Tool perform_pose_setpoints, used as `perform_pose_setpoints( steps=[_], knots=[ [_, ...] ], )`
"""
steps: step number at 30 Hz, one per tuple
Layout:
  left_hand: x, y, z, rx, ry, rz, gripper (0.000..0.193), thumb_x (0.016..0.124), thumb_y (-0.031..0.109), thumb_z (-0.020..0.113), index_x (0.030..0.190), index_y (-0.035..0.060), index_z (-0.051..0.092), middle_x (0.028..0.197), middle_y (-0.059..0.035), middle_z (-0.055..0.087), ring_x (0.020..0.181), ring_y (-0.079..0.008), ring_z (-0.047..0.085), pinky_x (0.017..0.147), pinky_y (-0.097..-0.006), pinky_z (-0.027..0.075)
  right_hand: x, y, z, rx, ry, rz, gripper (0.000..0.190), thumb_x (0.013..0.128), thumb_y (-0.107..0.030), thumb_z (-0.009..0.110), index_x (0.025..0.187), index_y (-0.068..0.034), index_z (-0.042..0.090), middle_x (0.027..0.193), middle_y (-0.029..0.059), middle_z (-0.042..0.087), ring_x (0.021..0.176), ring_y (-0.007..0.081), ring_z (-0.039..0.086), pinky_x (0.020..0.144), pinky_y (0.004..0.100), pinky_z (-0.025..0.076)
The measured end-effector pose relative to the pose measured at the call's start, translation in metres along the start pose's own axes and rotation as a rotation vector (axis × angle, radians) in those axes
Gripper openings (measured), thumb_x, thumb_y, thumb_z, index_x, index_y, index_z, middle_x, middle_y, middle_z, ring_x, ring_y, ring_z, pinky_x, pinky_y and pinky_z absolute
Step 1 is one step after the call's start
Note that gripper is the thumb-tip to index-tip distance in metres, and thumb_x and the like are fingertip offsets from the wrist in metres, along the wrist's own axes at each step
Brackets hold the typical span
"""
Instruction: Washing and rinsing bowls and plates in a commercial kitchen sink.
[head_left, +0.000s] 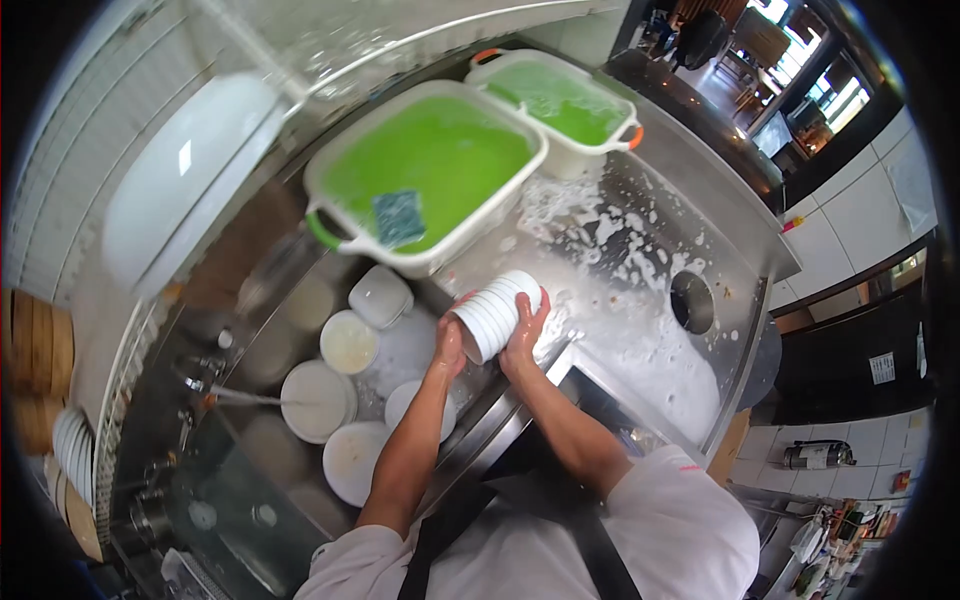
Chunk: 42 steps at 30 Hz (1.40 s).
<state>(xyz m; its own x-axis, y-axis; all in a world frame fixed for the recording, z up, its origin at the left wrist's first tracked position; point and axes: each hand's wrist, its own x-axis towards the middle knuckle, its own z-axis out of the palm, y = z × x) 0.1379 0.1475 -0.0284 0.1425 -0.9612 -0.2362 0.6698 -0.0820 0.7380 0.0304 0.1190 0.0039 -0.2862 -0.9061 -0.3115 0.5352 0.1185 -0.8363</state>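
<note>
Both hands hold one stack of several small white bowls (496, 316), tilted on its side above the metal sink's edge. My left hand (451, 343) grips the lower left end of the stack, and my right hand (528, 330) clasps its right side with the thumb on top. Left of the hands, white plates (315, 401) and a white bowl of cloudy liquid (349, 342) stand in the sink, with a square white dish (380, 297) near them. Beyond the hands is a white tub of green liquid (442, 165), a dark green scouring pad (398, 217) floating in it.
A second, smaller tub (559, 97) with orange handles stands behind. Foam lies over the steel counter (600, 300) around a round drain hole (691, 302). Water runs from a faucet (196, 385) at the left. A wire rack above holds large white dishes (187, 165).
</note>
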Motion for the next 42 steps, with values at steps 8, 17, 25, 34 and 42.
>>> perform_pose_setpoints(
  steps=[8,17,25,34,42],
  knots=[
    [0.167,-0.059,0.126,0.434,-0.088,-0.053,0.046,0.081,-0.003,0.060,0.126,0.0008,0.055,0.120,-0.0122,0.060,0.109,-0.0171,0.057,0.094,-0.0287,0.044,0.199,-0.072,-0.035,-0.271,0.173,-0.336,0.066,0.084,-0.023,0.067,0.137,-0.003,0.035,0.129,0.0181,0.042,0.116,0.0285,0.044,0.101,0.0386,0.035],
    [0.271,-0.095,0.180,0.632,0.022,0.166,0.045,0.081,-0.008,0.055,0.125,0.0001,0.057,0.119,-0.0122,0.062,0.105,-0.0164,0.058,0.093,-0.0251,0.043,0.340,-0.123,-0.033,-0.541,-0.153,-0.332,0.066,0.087,-0.034,0.062,0.141,-0.006,0.035,0.138,0.0228,0.038,0.128,0.0346,0.036,0.107,0.0392,0.027],
    [0.270,-0.111,0.181,0.568,0.074,0.226,0.051,0.076,-0.015,0.047,0.124,0.0007,0.058,0.117,-0.0123,0.063,0.105,-0.0156,0.058,0.093,-0.0235,0.041,0.265,-0.142,-0.048,-0.817,-0.175,-0.659,0.035,0.077,-0.010,0.067,0.112,-0.006,0.063,0.116,0.0168,0.051,0.111,0.0324,0.048,0.096,0.0393,0.039],
    [0.262,-0.105,0.191,0.499,0.035,0.275,0.053,0.076,-0.017,0.042,0.125,-0.0010,0.056,0.120,-0.0125,0.062,0.108,-0.0155,0.056,0.095,-0.0241,0.040,0.255,-0.128,-0.045,-0.915,-0.153,-0.867,0.025,0.069,-0.009,0.075,0.091,-0.007,0.064,0.095,0.0096,0.054,0.091,0.0271,0.050,0.079,0.0360,0.041],
    [0.260,-0.103,0.190,0.555,0.039,0.291,0.052,0.077,-0.017,0.043,0.125,-0.0022,0.056,0.124,-0.0142,0.059,0.113,-0.0167,0.054,0.097,-0.0244,0.038,0.247,-0.130,-0.047,-0.932,-0.144,-0.852,0.022,0.070,-0.005,0.070,0.091,-0.007,0.063,0.095,0.0101,0.053,0.089,0.0279,0.050,0.079,0.0364,0.041]
  ],
)
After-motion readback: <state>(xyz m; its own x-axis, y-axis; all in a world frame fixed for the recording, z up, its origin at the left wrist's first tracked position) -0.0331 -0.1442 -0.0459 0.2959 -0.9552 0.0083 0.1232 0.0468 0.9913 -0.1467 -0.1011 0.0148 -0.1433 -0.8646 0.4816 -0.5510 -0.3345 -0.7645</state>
